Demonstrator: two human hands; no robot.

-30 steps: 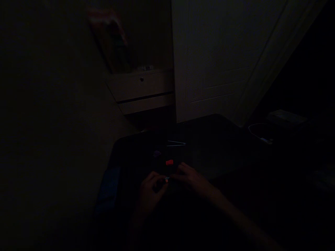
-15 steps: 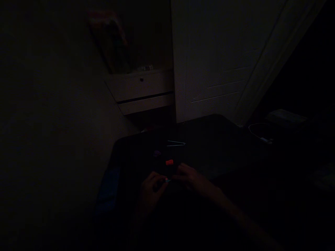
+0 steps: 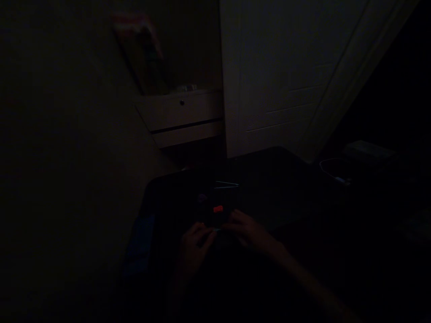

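Observation:
In very dim light, my left hand [image 3: 195,242] has its thumb and fingers pinched on a small pale greenish piece [image 3: 217,229], too small and dark to name. My right hand [image 3: 245,228] meets it from the other side, fingertips drawn together at the piece's right end; what they grip there is hidden. Just beyond the fingers lies a small bright orange-red block [image 3: 218,209]. A dark purplish lump [image 3: 202,198] rests farther off to the left. Behind them lies a thin V-shaped metal thing, like tweezers [image 3: 227,185], its point to the right.
The dark table [image 3: 269,179] has rounded far corners. A blue object [image 3: 139,244] sits at its left edge. Beyond stand a drawer unit [image 3: 188,112] with a round lock and a pale panelled door [image 3: 269,89]. A white cable [image 3: 323,168] curls at the right.
A reddish spot at my left fingertips no longer shows, and the pale piece looks turned slightly. Both hands stay nearly in place. The picture is a little darker.

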